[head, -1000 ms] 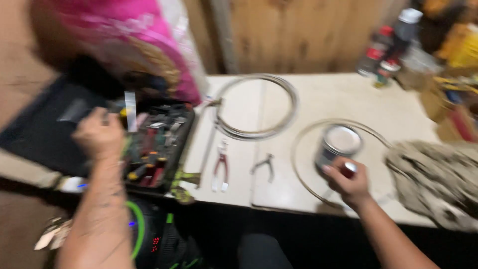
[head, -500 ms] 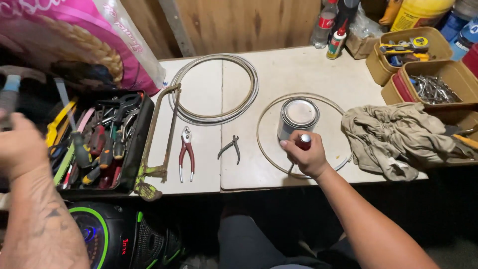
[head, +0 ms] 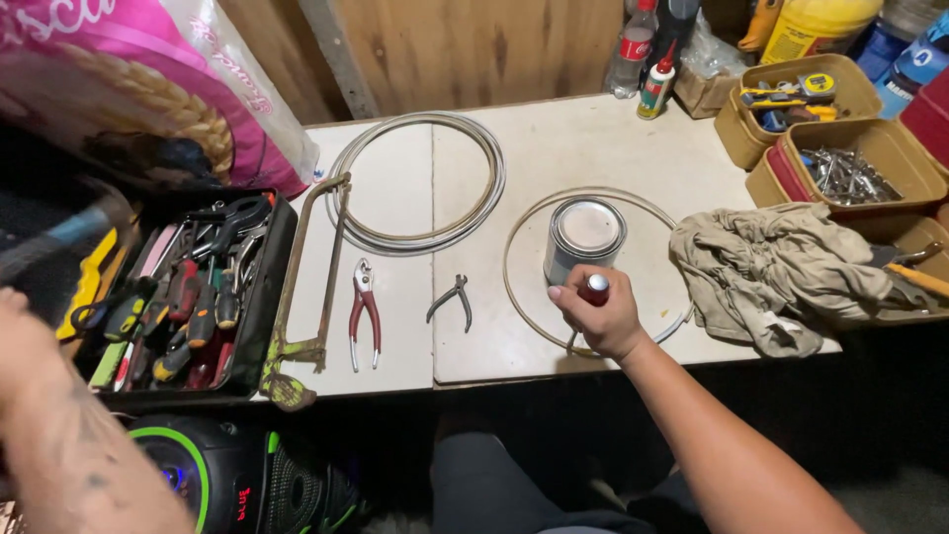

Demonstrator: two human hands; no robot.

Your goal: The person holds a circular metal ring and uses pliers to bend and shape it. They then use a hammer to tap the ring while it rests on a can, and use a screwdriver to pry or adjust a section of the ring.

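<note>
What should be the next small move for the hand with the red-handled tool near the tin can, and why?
Probably tilt the red-handled tool so its tip meets the rim of the tin can. The right hand grips it right beside the can, whose lid looks closed, while the left hand is far off by the toolbox.

Bright, even overhead light on the pale table [head: 593, 148] — edges bowed, left hand [head: 25, 336] motion-blurred, underside dark.

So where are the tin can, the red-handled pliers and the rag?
Tin can [head: 584, 229], head view, on its shiny lid.
Red-handled pliers [head: 364, 318], head view, on the handles just below the pivot.
Rag [head: 766, 267], head view, on the middle of the crumpled cloth.
</note>
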